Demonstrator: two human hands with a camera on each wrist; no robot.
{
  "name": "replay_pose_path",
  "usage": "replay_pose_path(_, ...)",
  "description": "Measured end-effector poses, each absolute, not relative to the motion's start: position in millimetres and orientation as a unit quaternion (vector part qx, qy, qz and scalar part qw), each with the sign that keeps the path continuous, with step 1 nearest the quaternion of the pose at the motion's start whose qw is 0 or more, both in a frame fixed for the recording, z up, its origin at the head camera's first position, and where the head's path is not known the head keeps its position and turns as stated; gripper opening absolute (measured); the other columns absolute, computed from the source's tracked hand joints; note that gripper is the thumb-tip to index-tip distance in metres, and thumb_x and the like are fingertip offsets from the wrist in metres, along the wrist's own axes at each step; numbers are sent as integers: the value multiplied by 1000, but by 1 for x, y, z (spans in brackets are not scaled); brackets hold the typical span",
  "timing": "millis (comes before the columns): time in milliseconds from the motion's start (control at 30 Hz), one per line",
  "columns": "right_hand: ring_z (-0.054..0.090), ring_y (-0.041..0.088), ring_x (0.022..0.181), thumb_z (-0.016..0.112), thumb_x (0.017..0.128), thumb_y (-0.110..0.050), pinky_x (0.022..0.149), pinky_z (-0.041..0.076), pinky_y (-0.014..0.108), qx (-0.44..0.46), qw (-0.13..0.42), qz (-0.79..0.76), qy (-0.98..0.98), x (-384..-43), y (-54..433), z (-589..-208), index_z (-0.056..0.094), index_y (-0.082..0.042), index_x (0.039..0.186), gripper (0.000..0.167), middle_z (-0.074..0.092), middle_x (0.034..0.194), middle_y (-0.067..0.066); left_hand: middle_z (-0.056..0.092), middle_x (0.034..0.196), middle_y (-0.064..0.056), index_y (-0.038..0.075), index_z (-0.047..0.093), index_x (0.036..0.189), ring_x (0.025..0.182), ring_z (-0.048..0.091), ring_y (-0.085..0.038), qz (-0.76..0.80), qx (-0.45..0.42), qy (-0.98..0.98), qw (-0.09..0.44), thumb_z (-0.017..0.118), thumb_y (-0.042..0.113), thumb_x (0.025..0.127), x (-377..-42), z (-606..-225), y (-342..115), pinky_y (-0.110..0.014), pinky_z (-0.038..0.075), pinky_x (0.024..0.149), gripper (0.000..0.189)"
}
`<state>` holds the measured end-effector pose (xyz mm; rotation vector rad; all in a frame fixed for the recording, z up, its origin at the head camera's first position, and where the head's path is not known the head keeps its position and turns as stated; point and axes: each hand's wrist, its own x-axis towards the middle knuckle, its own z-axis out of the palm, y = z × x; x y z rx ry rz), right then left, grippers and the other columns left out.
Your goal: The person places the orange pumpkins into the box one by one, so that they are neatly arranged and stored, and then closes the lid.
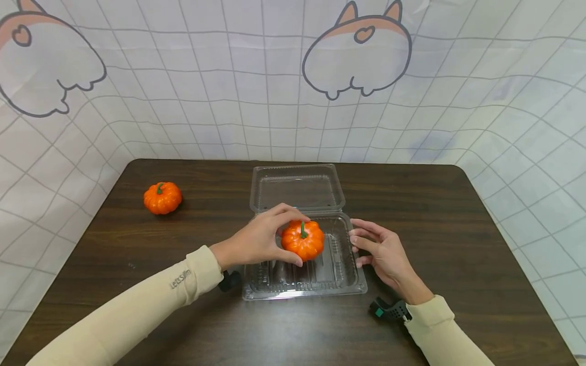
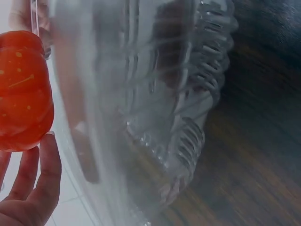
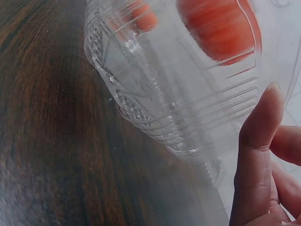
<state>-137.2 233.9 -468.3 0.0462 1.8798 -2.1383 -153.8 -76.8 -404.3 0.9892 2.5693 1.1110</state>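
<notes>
My left hand (image 1: pixel 270 234) grips a small orange toy pumpkin (image 1: pixel 303 241) with a green stem, thumb on the near side and fingers on the far side. The pumpkin is over the base of a clear plastic clamshell container (image 1: pixel 293 295), whose lid (image 1: pixel 297 188) is folded back, away from me. In the left wrist view, fingertips (image 2: pixel 49 146) press the pumpkin's underside. My right hand (image 1: pixel 382 254) is at the container's right side, its fingers loosely bent and its fingertips right at the rim. From the right wrist, the thumb (image 3: pixel 261 127) shows close beside the clear wall.
A second orange pumpkin (image 1: pixel 163 198) sits at the back left of the dark wooden table (image 1: pixel 192 325). White grid-patterned cloth (image 1: pixel 229 101) with cartoon prints rises behind the table and along both sides. Both wrists wear dark straps under cream sleeves.
</notes>
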Motion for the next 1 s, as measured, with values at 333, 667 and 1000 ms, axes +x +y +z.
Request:
replay_pose_path(333,64,11,75,71,97,-9,55,60,26,23,149,-740,655,-138,233,-468,50,-1,148,56,72,102,-6,56,139,3,20,62,139,123,61,-20,337,346,870,96,95,43,72,-154,-397,-65,-35,59,102,78)
replay_pose_path(667,64,10,74,70,98,-10,56,61,25,23,153,-736,659,-139,234,-468,48,-1,149,56,71,102,-7,56,139,3,20,61,140,121,61,-17,326,372,862,114,93,43,75,-160,-394,-46,-32,59,101,76)
replay_pose_path(1000,67,8,73,69,99,-9,56,61,25,13,156,-744,650,-139,237,-470,47,-2,150,56,70,104,-7,55,143,0,21,61,140,123,59,-20,310,373,860,161,94,41,74,-165,-404,-29,-36,57,104,76)
